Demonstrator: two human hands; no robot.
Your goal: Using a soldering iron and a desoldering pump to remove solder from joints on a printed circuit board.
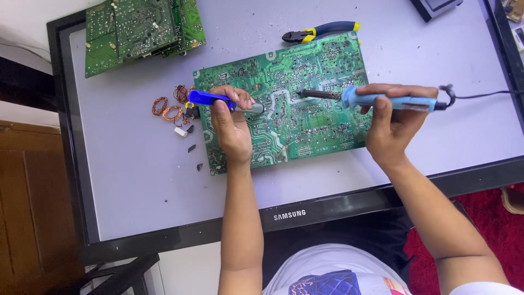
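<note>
Working: I am desoldering on the green circuit board, which is lying solder-side up on a flat screen used as a bench.
Right hand: wrapped around the soldering iron, tip reaching left onto the board's middle.
Left hand: gripping the blue solder sucker, nozzle pointing right toward the tip.
Next: likely bringing nozzle and heated joint together.
Nearby: copper coils at left, cutters at the far side.

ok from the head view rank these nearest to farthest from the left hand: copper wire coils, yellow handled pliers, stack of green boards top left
Measured from the left hand:
1. Copper wire coils, just off its left side, beside the board edge.
2. Yellow-handled pliers, up and to the right, beyond the big board.
3. Stack of green boards, at the top left corner; close to the pliers, but slightly farther.
</note>
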